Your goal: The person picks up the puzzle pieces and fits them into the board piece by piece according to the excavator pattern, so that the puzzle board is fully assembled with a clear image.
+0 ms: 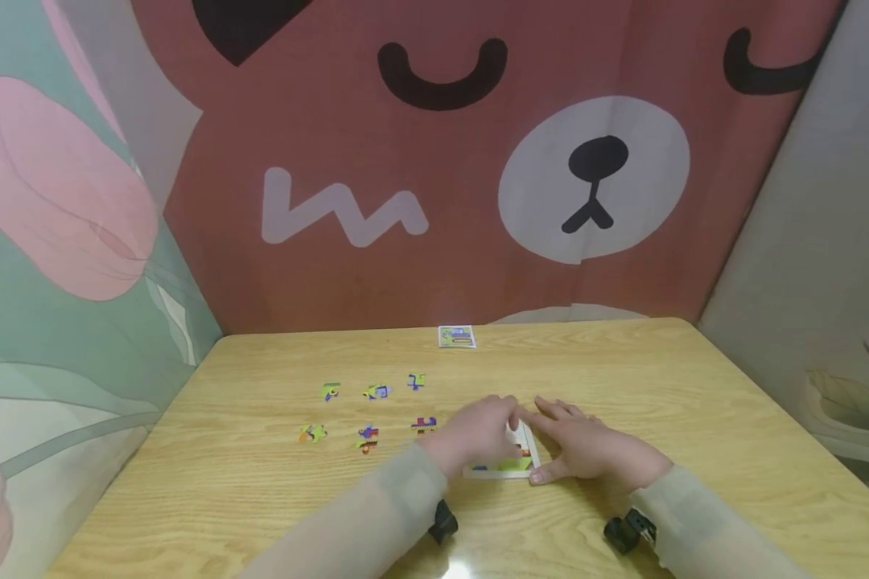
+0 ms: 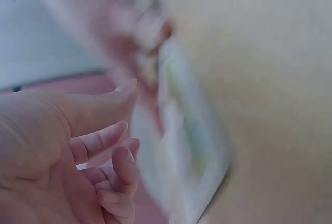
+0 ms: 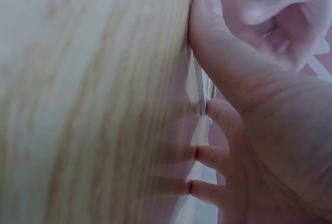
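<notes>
A shallow puzzle tray [image 1: 500, 474] with a white border lies on the table, and a green and yellow picture part [image 1: 516, 464] shows inside. My left hand [image 1: 474, 434] hovers over the tray, covering much of it. Its fingers [image 2: 111, 177] are loosely bent, the thumb apart from them, with nothing visible between. Along the tray's right side rests my right hand [image 1: 586, 446], fingers spread. The right thumb [image 3: 207, 14] touches the tray's near corner, while the other right fingertips [image 3: 199, 154] rest on the table.
Left of the tray lie several loose jigsaw pieces, among them a green and orange piece [image 1: 313, 433], a purple and red piece [image 1: 425, 423] and a blue and green piece [image 1: 416, 380]. A small picture card [image 1: 457, 337] lies at the table's back edge, before a bear-patterned curtain [image 1: 348, 281].
</notes>
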`<state>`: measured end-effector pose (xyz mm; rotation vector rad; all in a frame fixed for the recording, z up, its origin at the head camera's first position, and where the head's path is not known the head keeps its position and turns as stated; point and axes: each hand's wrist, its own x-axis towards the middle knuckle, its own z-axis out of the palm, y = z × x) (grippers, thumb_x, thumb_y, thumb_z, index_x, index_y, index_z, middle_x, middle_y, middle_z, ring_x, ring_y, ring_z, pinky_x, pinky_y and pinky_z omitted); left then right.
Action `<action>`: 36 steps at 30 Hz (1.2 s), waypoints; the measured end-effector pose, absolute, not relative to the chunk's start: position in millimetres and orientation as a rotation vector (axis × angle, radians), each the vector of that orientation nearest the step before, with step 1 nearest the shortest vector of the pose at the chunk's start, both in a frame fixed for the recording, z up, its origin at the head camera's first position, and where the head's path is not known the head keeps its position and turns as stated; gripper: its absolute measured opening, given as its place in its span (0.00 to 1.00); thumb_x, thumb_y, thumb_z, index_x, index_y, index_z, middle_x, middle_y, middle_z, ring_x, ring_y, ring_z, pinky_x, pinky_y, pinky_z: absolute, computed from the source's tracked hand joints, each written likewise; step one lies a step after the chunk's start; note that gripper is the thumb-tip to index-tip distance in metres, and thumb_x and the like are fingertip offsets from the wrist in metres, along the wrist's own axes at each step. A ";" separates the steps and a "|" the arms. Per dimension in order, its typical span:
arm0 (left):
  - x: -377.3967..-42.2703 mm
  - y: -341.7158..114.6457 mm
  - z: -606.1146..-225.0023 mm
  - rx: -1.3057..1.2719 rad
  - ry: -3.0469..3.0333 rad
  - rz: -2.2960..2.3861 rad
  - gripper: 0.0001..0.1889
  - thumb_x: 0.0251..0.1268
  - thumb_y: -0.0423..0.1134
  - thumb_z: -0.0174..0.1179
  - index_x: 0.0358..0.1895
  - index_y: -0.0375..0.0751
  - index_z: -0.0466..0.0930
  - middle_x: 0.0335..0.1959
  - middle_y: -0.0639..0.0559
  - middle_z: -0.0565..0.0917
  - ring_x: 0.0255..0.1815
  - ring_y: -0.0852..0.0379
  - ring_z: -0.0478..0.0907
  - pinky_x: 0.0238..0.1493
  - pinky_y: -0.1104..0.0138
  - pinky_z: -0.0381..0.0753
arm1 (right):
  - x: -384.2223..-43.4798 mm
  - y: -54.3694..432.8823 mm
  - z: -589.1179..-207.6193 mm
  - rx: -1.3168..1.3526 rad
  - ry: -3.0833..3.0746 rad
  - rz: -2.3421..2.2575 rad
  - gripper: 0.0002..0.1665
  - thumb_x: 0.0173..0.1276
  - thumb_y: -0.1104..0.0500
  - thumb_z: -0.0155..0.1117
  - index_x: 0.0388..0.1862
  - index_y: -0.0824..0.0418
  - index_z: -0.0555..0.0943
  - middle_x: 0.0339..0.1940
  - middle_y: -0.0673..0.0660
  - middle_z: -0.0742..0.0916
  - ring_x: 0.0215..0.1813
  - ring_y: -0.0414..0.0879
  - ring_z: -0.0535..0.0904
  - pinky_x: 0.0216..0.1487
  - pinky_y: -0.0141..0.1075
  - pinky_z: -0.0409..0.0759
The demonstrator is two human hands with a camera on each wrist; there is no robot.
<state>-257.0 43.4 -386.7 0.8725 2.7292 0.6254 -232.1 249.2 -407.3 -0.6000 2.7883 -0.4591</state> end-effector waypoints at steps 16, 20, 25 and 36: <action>-281.8 -130.4 -357.5 0.522 2.936 0.694 0.10 0.58 0.33 0.69 0.42 0.41 0.83 0.33 0.51 0.78 0.31 0.53 0.73 0.34 0.59 0.74 | -229.2 250.0 -410.1 -0.571 2.773 -0.456 0.63 0.52 0.29 0.68 0.80 0.52 0.55 0.78 0.70 0.55 0.74 0.75 0.48 0.58 0.77 0.49; -283.4 -174.2 -362.1 0.418 2.961 0.726 0.10 0.58 0.31 0.69 0.43 0.39 0.82 0.34 0.48 0.78 0.32 0.51 0.73 0.33 0.58 0.73 | -229.0 249.3 -409.6 -0.563 2.777 -0.442 0.63 0.52 0.29 0.68 0.80 0.51 0.54 0.78 0.70 0.55 0.74 0.75 0.48 0.58 0.77 0.49; -282.0 -204.9 -375.4 0.350 2.949 0.685 0.12 0.56 0.30 0.70 0.43 0.38 0.82 0.36 0.45 0.79 0.35 0.49 0.74 0.36 0.55 0.75 | -229.4 248.5 -408.8 -0.568 2.783 -0.424 0.63 0.52 0.29 0.68 0.80 0.52 0.55 0.78 0.70 0.55 0.73 0.75 0.48 0.58 0.77 0.50; -280.9 -221.6 -397.4 0.318 2.899 0.695 0.13 0.53 0.28 0.72 0.36 0.41 0.77 0.33 0.48 0.77 0.33 0.51 0.71 0.34 0.58 0.73 | -230.8 245.6 -407.4 -0.579 2.780 -0.426 0.63 0.52 0.29 0.68 0.80 0.52 0.54 0.78 0.70 0.55 0.74 0.75 0.48 0.59 0.77 0.50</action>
